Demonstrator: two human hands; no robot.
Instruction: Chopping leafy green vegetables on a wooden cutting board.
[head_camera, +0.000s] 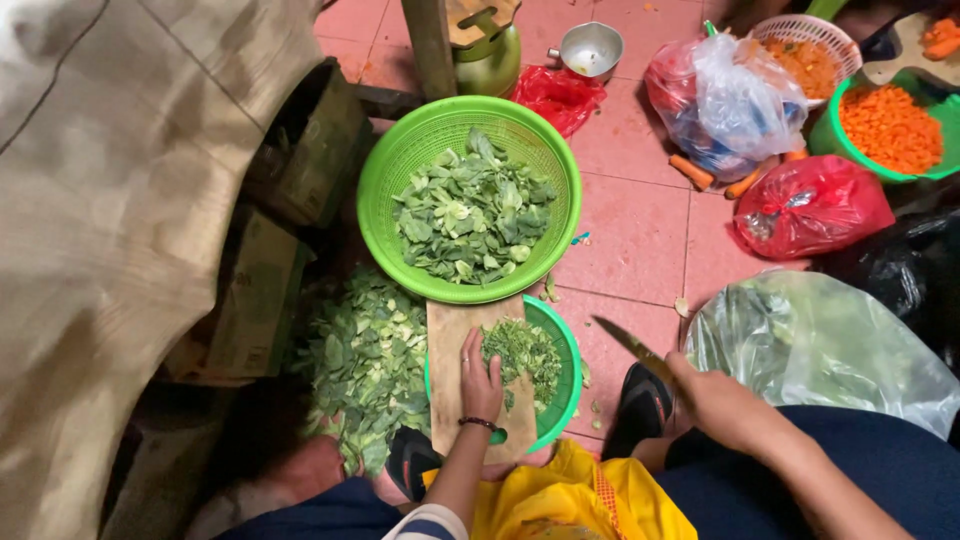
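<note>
- Yellow cloth (570, 495): lies on the person's lap at the bottom edge, nearest the camera, between the two forearms.
- Left hand (481, 385): rests palm down, fingers extended and together, on the wooden cutting board (452, 350); it grips nothing and presses against the pile of finely chopped greens (522, 350) at its right. A dark band circles the wrist.
- Cutting board: lies across the small green basket (565, 385), its far end touching the rim of the large green basket (385, 190).
- Right hand (715, 400): closed around the handle of a knife (630, 345); the blade points up and left, held in the air, apart from the board, over the pink tiled floor (635, 235).
- Large green basket: holds coarsely cut green leaves (470, 215).
- Loose leaves (365, 365): heaped on the floor just left of the board.
- Clear plastic bag (820, 345): contains greens, just beside the right forearm.
- Red plastic bag (810, 205): lies beyond the clear bag; whole carrots (692, 172) lie near it.
- Green tub of diced carrot (890, 125): stands at the upper right.
- Metal bowl (590, 48): stands at the top centre.
</note>
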